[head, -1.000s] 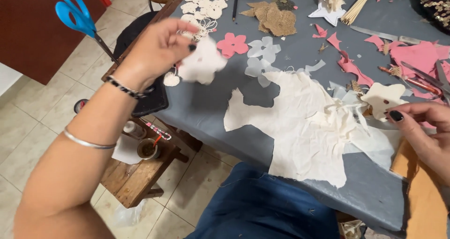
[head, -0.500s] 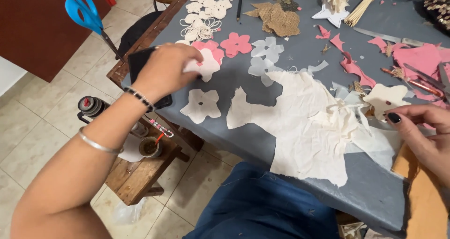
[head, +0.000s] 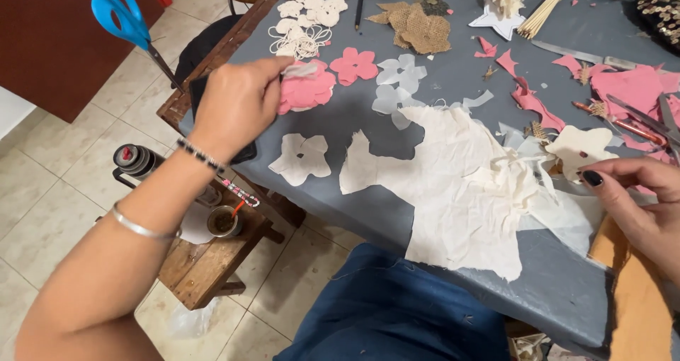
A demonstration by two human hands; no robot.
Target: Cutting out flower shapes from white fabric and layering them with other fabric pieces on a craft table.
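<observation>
Over a grey surface (head: pixel 425 212), left hand (head: pixel 237 102) pinches a white scrap (head: pixel 301 69) above pink flowers (head: pixel 306 88); right hand (head: pixel 637 194), half-curled, fingers a cream flower (head: pixel 581 148). Loose stacks could scatter if brushed.

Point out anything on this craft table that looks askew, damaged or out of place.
The blue-handled scissors hang past the table's left edge, over the floor, apparently looped on the left hand. The big cream cloth is crumpled and ragged with cut-outs, and pink scraps lie scattered. That looks like normal cutting waste; nothing seems spilled.
</observation>
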